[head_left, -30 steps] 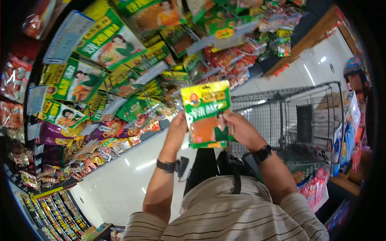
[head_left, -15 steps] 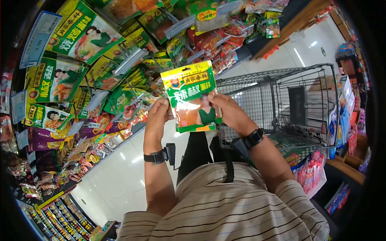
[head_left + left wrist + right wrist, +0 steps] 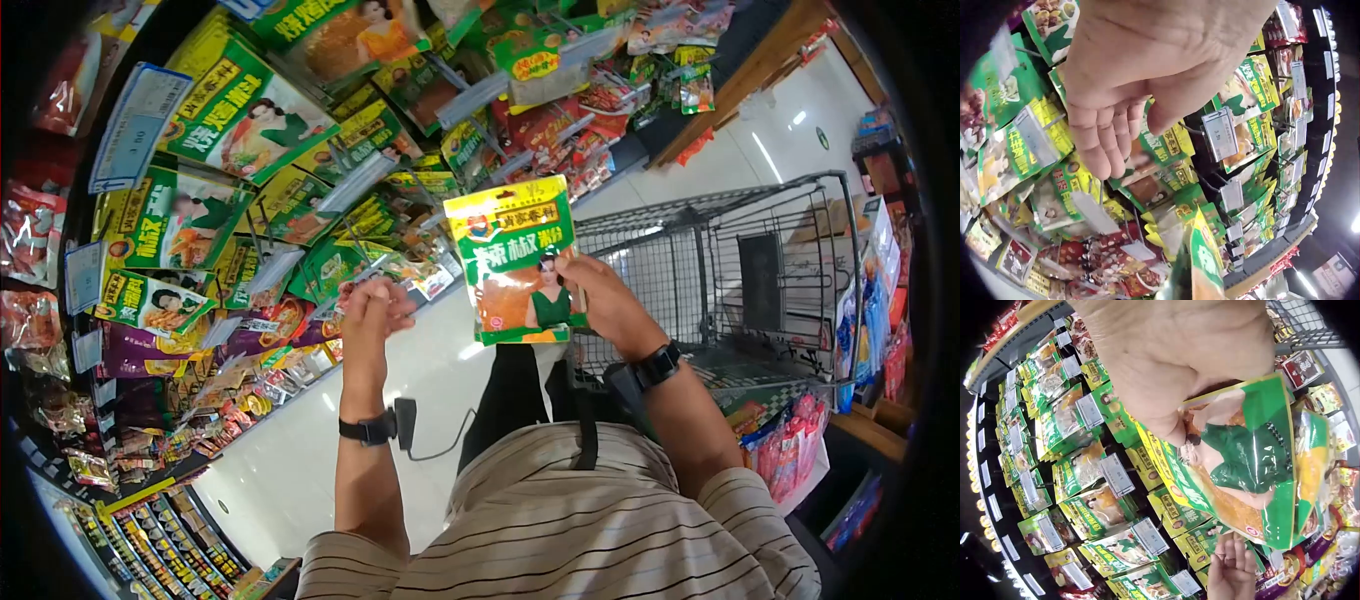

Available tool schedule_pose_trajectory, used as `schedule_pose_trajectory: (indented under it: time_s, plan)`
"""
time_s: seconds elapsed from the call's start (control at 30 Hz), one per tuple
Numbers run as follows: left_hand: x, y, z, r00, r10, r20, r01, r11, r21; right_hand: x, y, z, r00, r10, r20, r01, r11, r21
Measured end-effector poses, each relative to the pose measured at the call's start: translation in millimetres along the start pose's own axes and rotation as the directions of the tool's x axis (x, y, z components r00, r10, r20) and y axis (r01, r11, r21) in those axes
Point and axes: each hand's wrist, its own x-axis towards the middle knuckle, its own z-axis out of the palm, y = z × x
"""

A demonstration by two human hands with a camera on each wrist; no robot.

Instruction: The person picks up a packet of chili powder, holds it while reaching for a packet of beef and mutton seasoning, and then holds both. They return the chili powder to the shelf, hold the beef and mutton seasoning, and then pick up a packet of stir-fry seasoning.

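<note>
A green and yellow seasoning packet [image 3: 505, 285] hangs upright in front of the body, with a person in a green dress printed on it. My right hand [image 3: 608, 305] pinches its right edge, thumb on the front. Up close in the right wrist view, the thumb presses the glossy front of the packet [image 3: 1241, 456]. My left hand [image 3: 375, 318] is apart from it, to its left, with loosely curled fingers and nothing in them. In the left wrist view, this left hand [image 3: 1141, 81] appears before the hanging packets, and the held packet [image 3: 1205, 265] shows edge-on below.
Racks of hanging seasoning packets [image 3: 255, 125] with price tags [image 3: 140, 125] line the left and far side. A wire shopping cart [image 3: 700, 270] stands at the right, close by the right forearm. Pink packages [image 3: 790, 450] lie behind it. Shiny floor tiles [image 3: 290, 470] show below.
My left hand has let go of the packet's left edge and drawn away to the left. The right hand still holds the packet. The head view has shifted slightly back and forth.
</note>
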Motion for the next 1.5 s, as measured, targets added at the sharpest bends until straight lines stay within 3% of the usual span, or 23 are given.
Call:
schedule_pose_trajectory:
  time_s: [0.13, 0.33, 0.43, 0.53, 0.57, 0.7, 1.07, 1.27, 1.5]
  plan:
    - [52, 35, 6, 0.961, 0.256, -0.104, -0.248, 0.965, 0.081, -3, -6, 6, 1.0, -0.005, 0.01, 0.005, 0.998, -0.058]
    - [111, 55, 5, 0.874, 0.461, -0.154, -0.447, 0.887, 0.117, -1, 0, -3, 1.0, 0.02, -0.004, -0.02, 1.0, 0.01]
    - [115, 80, 18, 0.894, 0.383, -0.232, -0.373, 0.924, 0.088, -1, 5, -9, 1.0, 0.025, -0.016, -0.025, 0.999, 0.021]
    - [160, 59, -7, 0.841, 0.481, -0.246, -0.483, 0.874, 0.057, -4, 3, -8, 0.999, 0.03, -0.035, -0.031, 0.999, -0.017]
    - [173, 54, -16, 0.831, 0.496, -0.252, -0.472, 0.868, 0.151, -5, 2, -6, 0.999, 0.026, -0.036, -0.027, 0.999, -0.032]
    - [171, 62, -8, 0.82, 0.51, -0.26, -0.482, 0.86, 0.168, -4, 9, -15, 0.998, 0.029, -0.062, -0.038, 0.986, -0.161]
    - [180, 66, -12, 0.866, 0.432, -0.251, -0.423, 0.902, 0.089, 3, 22, -9, 0.995, 0.035, -0.094, -0.039, 0.998, -0.042]
    - [186, 59, -17, 0.851, 0.412, -0.326, -0.417, 0.907, 0.057, 9, 26, -10, 0.995, 0.061, -0.083, -0.059, 0.998, 0.023]
    - [171, 54, -18, 0.858, 0.492, -0.149, -0.488, 0.87, 0.062, 14, 31, -12, 0.993, 0.064, -0.098, -0.061, 0.998, 0.032]
